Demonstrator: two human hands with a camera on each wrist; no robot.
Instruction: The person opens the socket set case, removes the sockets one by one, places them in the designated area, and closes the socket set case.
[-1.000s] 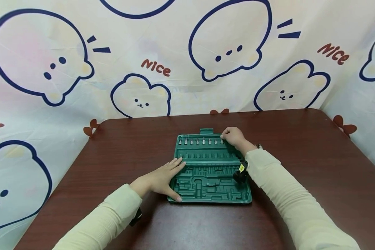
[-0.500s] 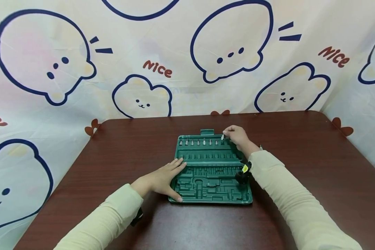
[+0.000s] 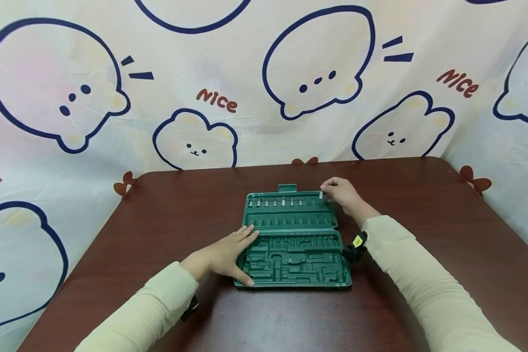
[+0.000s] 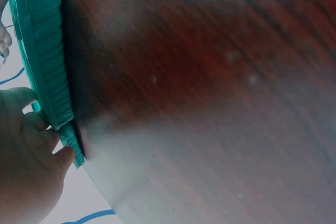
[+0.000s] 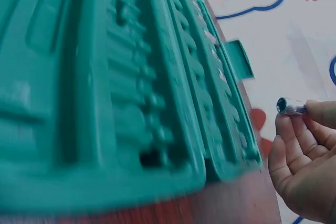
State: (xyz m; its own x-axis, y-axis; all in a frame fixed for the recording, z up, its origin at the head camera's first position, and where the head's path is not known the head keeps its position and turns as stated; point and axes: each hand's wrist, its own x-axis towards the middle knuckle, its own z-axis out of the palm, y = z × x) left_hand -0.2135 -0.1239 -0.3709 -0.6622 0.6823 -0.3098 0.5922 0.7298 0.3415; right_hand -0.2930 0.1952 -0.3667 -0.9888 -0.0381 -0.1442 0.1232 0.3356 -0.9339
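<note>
Right hand point(image 3: 344, 193) sits at the tray's 1 o'clock corner, just off the far right edge. Its grip is a fingertip pinch on a small silver metal socket bit point(image 3: 321, 195); the right wrist view shows the bit point(image 5: 290, 106) held between thumb and fingertips point(image 5: 320, 113), clear of the tray, open end facing the tray.

Green moulded plastic tool tray point(image 3: 290, 264) lies flat near the middle of the dark reddish-brown wooden desk point(image 3: 422, 234), latch tab point(image 3: 287, 187) at 12 o'clock. Far row holds a line of small silver bits point(image 3: 275, 202) running from the 11 o'clock end toward the centre; the slots at the right end of that row look vacant, as do the near recesses.

Left hand point(image 3: 223, 255) is at the tray's 8 o'clock side, grip loose: fingers straight and spread, palm down on the desk, fingertips on the tray's left rim, thumb along the near-left corner. Left wrist view shows the fingers point(image 4: 31, 145) touching the tray edge point(image 4: 42, 66), holding nothing.

Both arms wear cream long sleeves point(image 3: 422, 283). A cartoon-bear printed cloth point(image 3: 193, 98) hangs behind the desk at 12 o'clock.
</note>
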